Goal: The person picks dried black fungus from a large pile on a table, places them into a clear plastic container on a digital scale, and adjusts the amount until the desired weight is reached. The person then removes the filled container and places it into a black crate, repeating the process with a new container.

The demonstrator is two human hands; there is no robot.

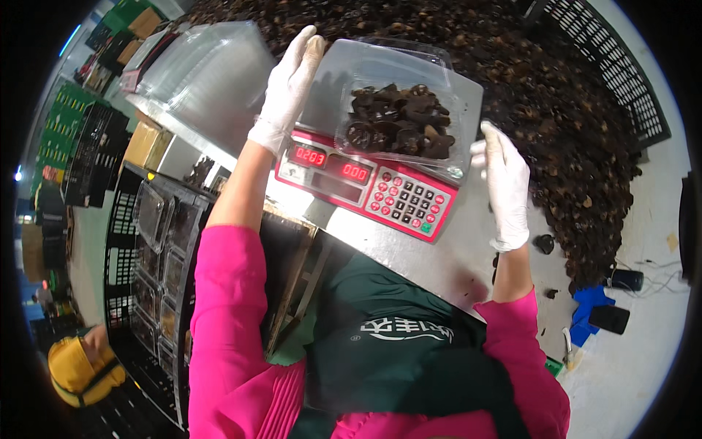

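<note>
A clear plastic clamshell box (pixel 398 112), its lid (pixel 403 57) swung back, sits on the metal pan (pixel 329 104) of a red digital scale. Dark wood ear mushrooms (pixel 400 122) fill its base. Red digits glow on the scale's display (pixel 329 164), left of the keypad (pixel 408 200). My left hand (pixel 289 82), in a white glove, is held upright at the pan's left edge with nothing in it. On the other side, my right hand (pixel 502 184), also gloved, hovers near the pan's right corner; it too is empty. Whether either hand touches the pan, I cannot tell.
Loose wood ears (pixel 570 164) cover the table's far and right sides. Stacked clear boxes (pixel 203 82) stand left; a black crate (pixel 118 263) holds packed boxes (pixel 159 274). A black basket (pixel 609 66), phone (pixel 609 319) and knife (pixel 568 348) lie right. A yellow-capped person (pixel 82 367) is lower left.
</note>
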